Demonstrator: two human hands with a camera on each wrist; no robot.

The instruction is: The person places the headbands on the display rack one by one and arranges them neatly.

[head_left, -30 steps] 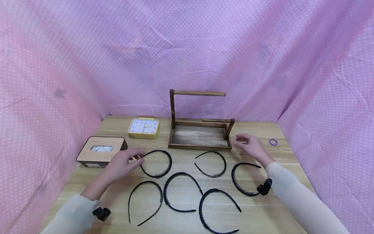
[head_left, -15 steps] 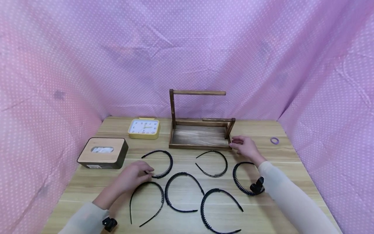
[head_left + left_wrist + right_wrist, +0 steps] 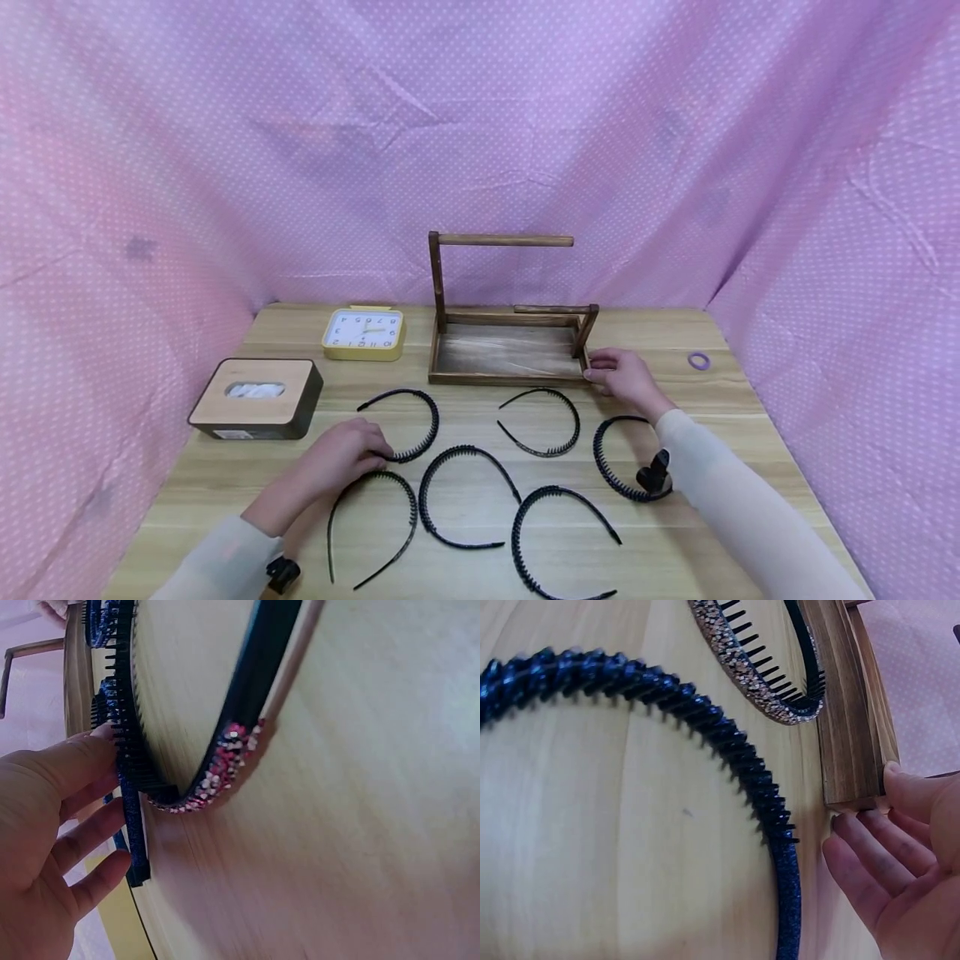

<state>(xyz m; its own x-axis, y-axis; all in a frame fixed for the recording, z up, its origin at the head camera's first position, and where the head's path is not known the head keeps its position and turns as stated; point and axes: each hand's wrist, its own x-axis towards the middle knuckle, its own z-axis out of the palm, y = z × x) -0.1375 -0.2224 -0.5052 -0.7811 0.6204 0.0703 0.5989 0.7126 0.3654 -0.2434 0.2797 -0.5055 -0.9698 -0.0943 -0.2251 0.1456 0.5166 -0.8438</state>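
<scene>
In the head view my left hand (image 3: 348, 450) is at the near arm of the back-left headband (image 3: 433, 425), dark blue and glittery with comb teeth. Thumb and fingers pinch that arm, partly hidden by the hand. Just nearer lies the front-left headband (image 3: 412, 500), which shows pink glitter in the left wrist view. My right hand (image 3: 626, 379) holds the right front corner of a brown wooden rack (image 3: 510, 379), a shallow tray with two raised bars. In the right wrist view its thumb rests against the wood, with the fingers curled by the corner.
More toothed headbands lie around: one at back centre (image 3: 576, 425), one in the middle (image 3: 423, 496), one at front right (image 3: 517, 542), one under my right forearm (image 3: 600, 467). A tissue box (image 3: 255, 404), yellow clock (image 3: 363, 329) and purple ring (image 3: 699, 361) stand around them.
My left hand has moved from the far end of the back-left headband down to its near arm. My right hand has moved left onto the rack's corner.
</scene>
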